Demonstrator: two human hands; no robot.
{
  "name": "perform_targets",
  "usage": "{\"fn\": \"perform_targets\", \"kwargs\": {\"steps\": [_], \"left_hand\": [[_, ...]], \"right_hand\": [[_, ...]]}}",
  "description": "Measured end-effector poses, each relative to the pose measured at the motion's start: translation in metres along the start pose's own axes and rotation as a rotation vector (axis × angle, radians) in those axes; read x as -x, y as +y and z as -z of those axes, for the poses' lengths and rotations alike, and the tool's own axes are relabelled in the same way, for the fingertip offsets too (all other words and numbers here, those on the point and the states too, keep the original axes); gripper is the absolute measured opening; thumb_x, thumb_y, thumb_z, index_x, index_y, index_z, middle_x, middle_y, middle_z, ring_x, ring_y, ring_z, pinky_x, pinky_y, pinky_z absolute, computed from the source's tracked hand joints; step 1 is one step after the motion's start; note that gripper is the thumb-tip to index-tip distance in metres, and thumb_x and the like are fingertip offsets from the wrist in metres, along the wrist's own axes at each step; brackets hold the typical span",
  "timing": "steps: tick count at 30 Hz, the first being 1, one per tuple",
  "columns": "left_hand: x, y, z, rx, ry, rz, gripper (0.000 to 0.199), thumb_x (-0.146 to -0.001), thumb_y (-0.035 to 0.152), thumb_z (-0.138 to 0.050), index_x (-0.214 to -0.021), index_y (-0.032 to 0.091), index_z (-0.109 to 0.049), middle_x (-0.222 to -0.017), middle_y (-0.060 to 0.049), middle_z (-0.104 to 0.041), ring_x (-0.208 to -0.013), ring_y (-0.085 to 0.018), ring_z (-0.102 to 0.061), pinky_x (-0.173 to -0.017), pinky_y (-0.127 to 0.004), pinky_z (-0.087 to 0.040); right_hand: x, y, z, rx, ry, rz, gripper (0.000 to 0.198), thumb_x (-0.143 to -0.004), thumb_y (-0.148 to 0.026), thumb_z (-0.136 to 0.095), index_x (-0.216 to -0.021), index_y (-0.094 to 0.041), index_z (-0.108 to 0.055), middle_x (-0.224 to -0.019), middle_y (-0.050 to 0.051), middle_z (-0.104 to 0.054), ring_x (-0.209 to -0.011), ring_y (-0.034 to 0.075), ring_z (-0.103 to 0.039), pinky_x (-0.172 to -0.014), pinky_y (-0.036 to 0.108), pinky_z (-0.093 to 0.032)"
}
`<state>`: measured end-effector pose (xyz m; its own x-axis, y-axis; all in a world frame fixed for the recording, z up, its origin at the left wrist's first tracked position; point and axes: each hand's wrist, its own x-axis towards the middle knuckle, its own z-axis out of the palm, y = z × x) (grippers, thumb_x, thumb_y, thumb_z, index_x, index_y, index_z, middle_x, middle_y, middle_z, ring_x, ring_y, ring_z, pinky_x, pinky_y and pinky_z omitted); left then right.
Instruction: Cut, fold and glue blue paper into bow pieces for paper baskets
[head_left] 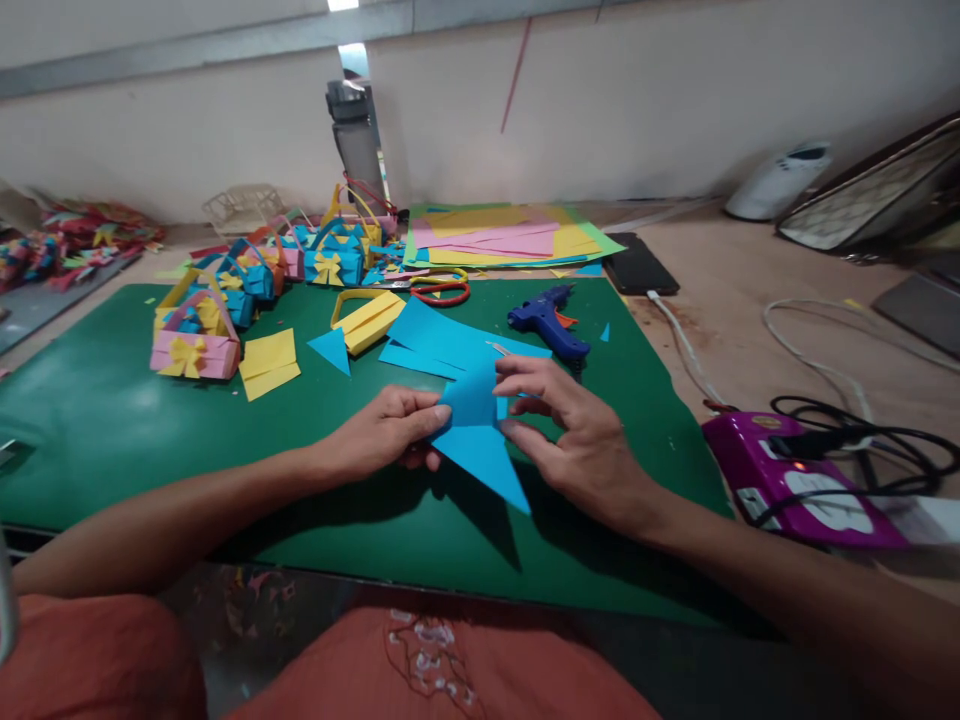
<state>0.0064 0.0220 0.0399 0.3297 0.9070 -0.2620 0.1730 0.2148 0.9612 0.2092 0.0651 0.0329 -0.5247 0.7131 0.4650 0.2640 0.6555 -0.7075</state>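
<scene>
A folded sheet of blue paper is held above the green mat, its lower part coming to a point toward me. My left hand pinches its left edge, thumb on top and fingers underneath. At the right edge, my right hand curls its fingers and thumb around a small folded part of the same paper. A thin pale object shows by the right fingertips; I cannot make out what it is. Just behind lie flat blue sheets, with a blue glue gun to their right.
Small paper baskets with bows stand at the left. Beside them are a yellow paper square, a yellow basket and scissors. Coloured sheets, a phone and a purple power strip with cables lie farther out.
</scene>
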Motion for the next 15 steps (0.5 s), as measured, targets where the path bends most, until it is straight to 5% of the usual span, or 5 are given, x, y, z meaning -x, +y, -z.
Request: {"fn": "perform_targets", "kwargs": {"steps": [5,8,11,15], "left_hand": [[0.001,0.001,0.001,0.046,-0.017,0.022,0.039,-0.085,0.046,-0.050,-0.062,0.015,-0.050,-0.050,0.004,-0.050,-0.042,-0.005,-0.041,-0.041,-0.016,-0.031],[0.002,0.002,0.004,0.027,0.046,-0.024,0.037,-0.086,0.043,-0.051,-0.061,0.015,-0.048,-0.050,0.005,-0.044,-0.043,-0.004,-0.040,-0.041,-0.016,-0.031],[0.002,0.001,0.010,0.032,0.197,-0.115,0.036,-0.086,0.039,-0.053,-0.060,0.015,-0.045,-0.050,0.007,-0.040,-0.043,-0.004,-0.038,-0.041,-0.015,-0.031],[-0.001,-0.003,0.018,0.045,0.292,-0.188,0.034,-0.087,0.037,-0.052,-0.062,0.015,-0.046,-0.050,0.006,-0.046,-0.043,-0.004,-0.042,-0.042,-0.015,-0.033]], "right_hand": [[-0.003,-0.001,0.002,-0.005,-0.104,-0.023,0.016,-0.077,-0.011,-0.056,-0.087,-0.021,-0.062,-0.110,0.004,-0.064,-0.104,0.018,-0.060,-0.075,0.028,-0.051],[-0.004,0.003,0.004,0.100,-0.115,-0.025,0.011,-0.083,-0.016,-0.053,-0.088,-0.019,-0.062,-0.091,0.003,-0.069,-0.085,0.015,-0.064,-0.070,0.026,-0.049],[-0.002,0.006,0.006,0.453,-0.252,0.165,0.012,-0.086,-0.022,-0.053,-0.083,-0.016,-0.062,-0.077,0.005,-0.068,-0.068,0.016,-0.062,-0.058,0.026,-0.042],[0.004,0.005,0.003,0.972,-0.420,0.442,0.011,-0.080,-0.008,-0.052,-0.074,-0.013,-0.060,-0.067,0.007,-0.064,-0.060,0.020,-0.058,-0.048,0.029,-0.028]]}}
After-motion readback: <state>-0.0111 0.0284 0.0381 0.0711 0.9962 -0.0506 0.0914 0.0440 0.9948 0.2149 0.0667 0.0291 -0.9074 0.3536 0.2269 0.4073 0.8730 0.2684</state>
